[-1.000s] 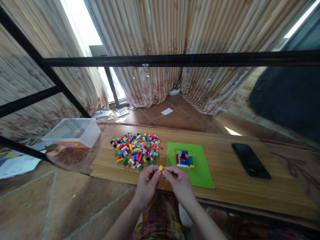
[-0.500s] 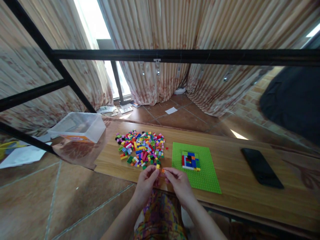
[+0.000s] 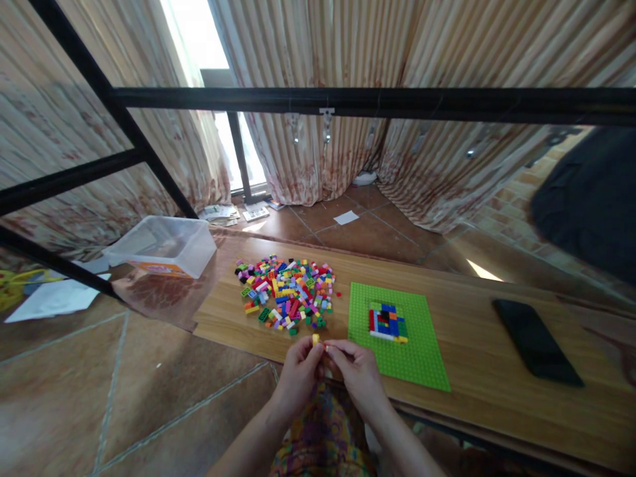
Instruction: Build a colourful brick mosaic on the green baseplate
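Just over the table's near edge, my left hand (image 3: 299, 370) pinches a small yellow brick (image 3: 315, 339) between thumb and fingers. My right hand (image 3: 358, 370) is closed beside it, its fingertips on a small orange-red brick (image 3: 326, 346) that is mostly covered. The two hands almost touch. Beyond them spreads a heap of mixed coloured bricks (image 3: 288, 291). To the right lies a green baseplate (image 3: 422, 358), and on it stands a low square build (image 3: 390, 323) of blue, red, white, yellow and green bricks with a dark gap inside.
A black phone (image 3: 536, 341) lies on the wooden table (image 3: 472, 338) at the right. A clear plastic bin (image 3: 199, 255) stands past the table's left end. A black metal bar (image 3: 348, 103) crosses in front of the curtains (image 3: 328, 159). Papers lie on the tiled floor.
The view has shifted slightly, so the table's things appear further right. Both hands sit a little nearer to me, and less of the orange-red brick shows between the fingers.
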Available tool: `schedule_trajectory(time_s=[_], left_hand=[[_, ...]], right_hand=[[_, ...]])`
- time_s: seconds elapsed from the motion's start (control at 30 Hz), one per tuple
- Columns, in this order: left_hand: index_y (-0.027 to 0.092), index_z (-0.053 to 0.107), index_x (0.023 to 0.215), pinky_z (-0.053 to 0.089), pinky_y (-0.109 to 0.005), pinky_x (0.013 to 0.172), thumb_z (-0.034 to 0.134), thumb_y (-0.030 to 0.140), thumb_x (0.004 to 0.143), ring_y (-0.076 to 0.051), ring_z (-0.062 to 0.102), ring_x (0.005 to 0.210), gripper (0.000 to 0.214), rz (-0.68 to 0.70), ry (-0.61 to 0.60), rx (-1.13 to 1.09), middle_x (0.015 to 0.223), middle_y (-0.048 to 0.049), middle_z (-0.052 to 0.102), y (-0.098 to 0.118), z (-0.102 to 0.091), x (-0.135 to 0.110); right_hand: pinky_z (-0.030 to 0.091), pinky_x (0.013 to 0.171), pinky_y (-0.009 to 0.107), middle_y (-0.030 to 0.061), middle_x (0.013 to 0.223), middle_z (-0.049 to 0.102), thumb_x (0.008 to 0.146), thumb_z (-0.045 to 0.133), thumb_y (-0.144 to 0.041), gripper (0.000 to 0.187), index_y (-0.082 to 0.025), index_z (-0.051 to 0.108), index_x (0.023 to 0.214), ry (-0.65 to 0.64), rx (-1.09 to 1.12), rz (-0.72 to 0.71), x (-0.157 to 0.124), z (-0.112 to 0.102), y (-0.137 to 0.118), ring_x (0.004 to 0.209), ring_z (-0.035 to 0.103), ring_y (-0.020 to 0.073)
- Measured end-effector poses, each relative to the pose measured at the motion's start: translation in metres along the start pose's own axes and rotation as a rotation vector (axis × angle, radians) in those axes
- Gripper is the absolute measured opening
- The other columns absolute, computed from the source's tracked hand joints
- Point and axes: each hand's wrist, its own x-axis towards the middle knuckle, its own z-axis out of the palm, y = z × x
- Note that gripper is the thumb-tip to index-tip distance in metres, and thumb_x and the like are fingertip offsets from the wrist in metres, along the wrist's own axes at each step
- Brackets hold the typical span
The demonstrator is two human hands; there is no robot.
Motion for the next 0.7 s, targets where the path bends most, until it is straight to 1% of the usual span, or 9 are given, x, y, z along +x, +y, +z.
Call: schedule_trajectory(time_s=[0.07, 0.1, 0.17, 0.23, 0.3, 0.37, 0.43, 0.53, 0.7], left_hand=[[0.016, 0.051, 0.073, 0.028, -0.017, 0.044, 0.060, 0.045, 0.077, -0.006, 0.036, 0.045, 0.030, -0.012, 0.006, 0.003, 0.053, 0.0059, 0.049, 0.000, -0.001, 0.001], [0.016, 0.051, 0.073, 0.028, -0.018, 0.044, 0.060, 0.045, 0.078, -0.006, 0.036, 0.044, 0.030, -0.001, 0.033, 0.019, 0.052, 0.0063, 0.048, 0.000, -0.002, 0.002], [0.017, 0.051, 0.075, 0.029, -0.018, 0.044, 0.058, 0.043, 0.079, -0.007, 0.037, 0.044, 0.027, 0.049, 0.115, 0.092, 0.052, 0.0073, 0.045, 0.000, -0.007, 0.008], [0.018, 0.053, 0.076, 0.031, -0.019, 0.046, 0.057, 0.040, 0.079, -0.009, 0.041, 0.047, 0.023, 0.134, 0.203, 0.243, 0.055, 0.0068, 0.045, 0.000, -0.015, 0.016], [0.018, 0.056, 0.075, 0.034, -0.020, 0.051, 0.056, 0.036, 0.080, -0.010, 0.045, 0.053, 0.019, 0.231, 0.271, 0.455, 0.059, 0.0049, 0.049, 0.001, -0.022, 0.024], [0.017, 0.058, 0.075, 0.035, -0.022, 0.055, 0.055, 0.033, 0.081, -0.012, 0.048, 0.058, 0.018, 0.303, 0.315, 0.639, 0.061, 0.0032, 0.052, 0.003, -0.027, 0.031], [0.017, 0.060, 0.076, 0.037, -0.023, 0.059, 0.053, 0.032, 0.082, -0.013, 0.050, 0.061, 0.018, 0.338, 0.338, 0.738, 0.064, 0.0018, 0.055, 0.004, -0.029, 0.035], [0.017, 0.063, 0.083, 0.039, -0.024, 0.063, 0.052, 0.030, 0.083, -0.014, 0.054, 0.065, 0.018, 0.360, 0.353, 0.758, 0.070, -0.0004, 0.061, 0.002, -0.029, 0.038], [0.017, 0.064, 0.090, 0.042, -0.024, 0.065, 0.052, 0.034, 0.085, -0.015, 0.056, 0.068, 0.022, 0.414, 0.341, 0.670, 0.075, -0.0010, 0.063, -0.002, -0.033, 0.037]], right_hand=[[0.052, 0.071, 0.033, 0.0073, 0.088, 0.074, 0.079, 0.061, -0.040, 0.027, -0.019, 0.075, 0.089, 0.003, 0.005, 0.023, 0.001, 0.000, 0.001, 0.078, 0.067, 0.0221], [0.051, 0.073, 0.033, 0.0073, 0.090, 0.074, 0.080, 0.060, -0.040, 0.027, -0.020, 0.074, 0.090, 0.015, -0.022, 0.009, 0.003, 0.000, 0.001, 0.080, 0.067, 0.0220], [0.050, 0.078, 0.034, 0.0070, 0.093, 0.073, 0.082, 0.058, -0.037, 0.025, -0.020, 0.073, 0.091, 0.060, -0.147, -0.070, 0.010, -0.001, -0.001, 0.085, 0.066, 0.0219], [0.049, 0.081, 0.035, 0.0072, 0.092, 0.072, 0.084, 0.054, -0.031, 0.023, -0.019, 0.072, 0.091, 0.115, -0.341, -0.180, 0.019, -0.002, -0.006, 0.086, 0.065, 0.0219], [0.047, 0.080, 0.035, 0.0077, 0.088, 0.070, 0.086, 0.050, -0.024, 0.023, -0.018, 0.072, 0.091, 0.137, -0.538, -0.271, 0.028, -0.001, -0.011, 0.084, 0.064, 0.0217], [0.047, 0.079, 0.034, 0.0080, 0.087, 0.069, 0.086, 0.047, -0.018, 0.025, -0.017, 0.071, 0.093, 0.123, -0.681, -0.319, 0.036, 0.000, -0.014, 0.083, 0.063, 0.0213], [0.046, 0.080, 0.032, 0.0079, 0.090, 0.068, 0.085, 0.047, -0.014, 0.025, -0.017, 0.069, 0.098, 0.111, -0.756, -0.334, 0.040, 0.003, -0.015, 0.085, 0.063, 0.0207], [0.045, 0.083, 0.030, 0.0074, 0.096, 0.067, 0.086, 0.047, -0.013, 0.027, -0.017, 0.066, 0.104, 0.118, -0.804, -0.345, 0.044, 0.008, -0.016, 0.090, 0.062, 0.0195], [0.043, 0.086, 0.030, 0.0072, 0.100, 0.063, 0.091, 0.045, -0.019, 0.024, -0.021, 0.067, 0.101, 0.109, -0.956, -0.390, 0.052, 0.021, -0.026, 0.096, 0.056, 0.0195]])
